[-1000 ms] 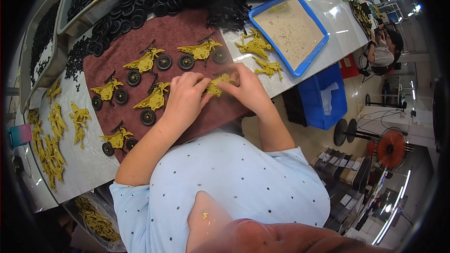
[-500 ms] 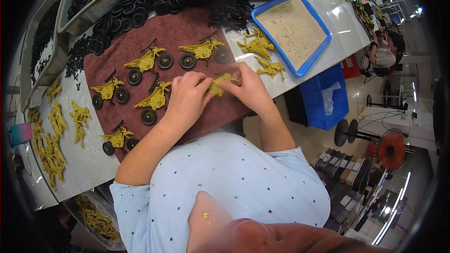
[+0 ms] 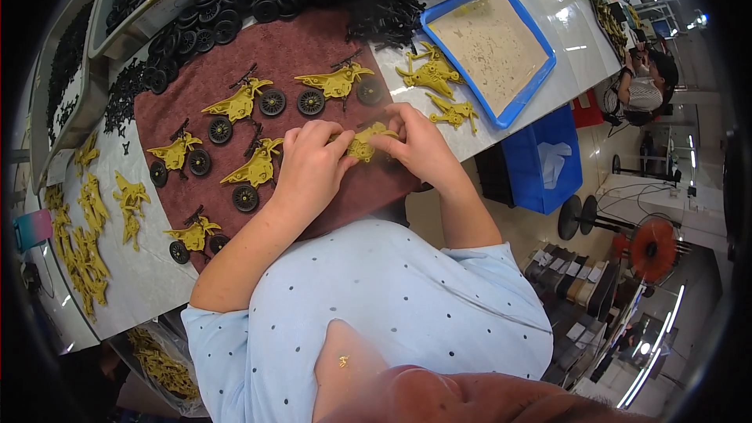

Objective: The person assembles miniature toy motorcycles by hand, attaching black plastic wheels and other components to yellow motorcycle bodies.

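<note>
My left hand (image 3: 312,163) and my right hand (image 3: 421,147) meet over the front part of a reddish-brown towel (image 3: 329,39). Between them, both sets of fingers pinch a yellow toy motorcycle body (image 3: 363,144). Part of it is hidden by the fingers, and a dark piece shows at its upper right edge. Toy motorcycles with yellow bodies and black wheels lie around my hands: one at the upper right (image 3: 335,84), one at the upper left (image 3: 237,102), and one right beside my left hand (image 3: 257,163). Others rest farther left.
Black wheels (image 3: 205,37) lie heaped along the towel's far edge, near grey bins (image 3: 168,1). Small black parts (image 3: 385,19) and loose yellow parts (image 3: 429,75) sit beside a blue-rimmed tray (image 3: 504,121). More yellow pieces (image 3: 86,254) cover the left side. A blue bin (image 3: 540,164) stands at the right.
Both hands keep their grip on the yellow body, almost in the same place. The towel and the toys on its left appear shifted slightly leftward in view.
</note>
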Available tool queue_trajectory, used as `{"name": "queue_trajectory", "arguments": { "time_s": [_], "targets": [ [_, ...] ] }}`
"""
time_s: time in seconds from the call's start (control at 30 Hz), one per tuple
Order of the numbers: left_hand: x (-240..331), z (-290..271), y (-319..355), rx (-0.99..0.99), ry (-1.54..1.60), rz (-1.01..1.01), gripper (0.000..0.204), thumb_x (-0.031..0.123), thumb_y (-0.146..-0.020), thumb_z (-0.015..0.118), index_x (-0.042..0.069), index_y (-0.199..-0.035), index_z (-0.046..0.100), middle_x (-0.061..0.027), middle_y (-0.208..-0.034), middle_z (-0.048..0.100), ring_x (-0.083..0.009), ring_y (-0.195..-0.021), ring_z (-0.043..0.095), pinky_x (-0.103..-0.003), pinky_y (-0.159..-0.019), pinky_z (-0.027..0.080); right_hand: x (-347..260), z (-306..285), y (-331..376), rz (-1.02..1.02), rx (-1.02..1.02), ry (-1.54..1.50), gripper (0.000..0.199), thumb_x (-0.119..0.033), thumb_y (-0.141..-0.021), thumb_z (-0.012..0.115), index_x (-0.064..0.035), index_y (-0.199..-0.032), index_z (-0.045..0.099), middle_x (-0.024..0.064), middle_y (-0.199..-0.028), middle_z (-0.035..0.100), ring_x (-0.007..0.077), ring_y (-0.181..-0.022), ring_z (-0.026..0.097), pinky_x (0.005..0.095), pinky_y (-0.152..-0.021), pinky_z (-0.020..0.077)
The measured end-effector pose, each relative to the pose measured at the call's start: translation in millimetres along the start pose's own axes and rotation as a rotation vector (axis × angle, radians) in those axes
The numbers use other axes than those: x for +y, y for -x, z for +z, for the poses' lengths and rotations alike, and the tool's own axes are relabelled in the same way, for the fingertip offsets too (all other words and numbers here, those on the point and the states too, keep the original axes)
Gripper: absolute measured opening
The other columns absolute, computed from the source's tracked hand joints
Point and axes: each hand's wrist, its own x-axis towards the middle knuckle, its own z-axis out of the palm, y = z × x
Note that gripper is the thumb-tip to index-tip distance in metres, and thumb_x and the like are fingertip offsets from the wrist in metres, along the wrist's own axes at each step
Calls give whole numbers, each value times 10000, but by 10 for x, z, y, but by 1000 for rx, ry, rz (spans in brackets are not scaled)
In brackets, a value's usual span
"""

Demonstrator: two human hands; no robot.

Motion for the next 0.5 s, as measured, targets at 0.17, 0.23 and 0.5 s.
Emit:
{"name": "queue_trajectory", "arguments": {
  "time_s": [0.17,0.23,0.5],
  "targets": [
    [-6,17,-7,-5,10,-1,364,100,-710,754,33,-1057,668,-63,-1018,605,-238,-993,559,-382,-865,391,-27,-30,-41,11,-54,48,607,-224,-748,795,37,-1212,502,86,-864,544,164,-754,524,292,-648,451],
    [-5,28,-6,3,11,3,363,98,-707,753,33,-1054,668,-61,-1024,607,-239,-1000,559,-384,-866,391,-118,-57,-54,7,-53,79,637,-243,-747,796,38,-1230,488,108,-885,543,189,-784,530,309,-674,458],
    [23,69,-11,56,-62,48,322,97,-708,731,33,-1014,652,-61,-1006,608,-228,-989,553,-387,-834,378,-31,1,-140,-79,-139,210,935,-445,-721,785,153,-1296,356,331,-1208,515,441,-1156,501,435,-966,430]
  ]
}}
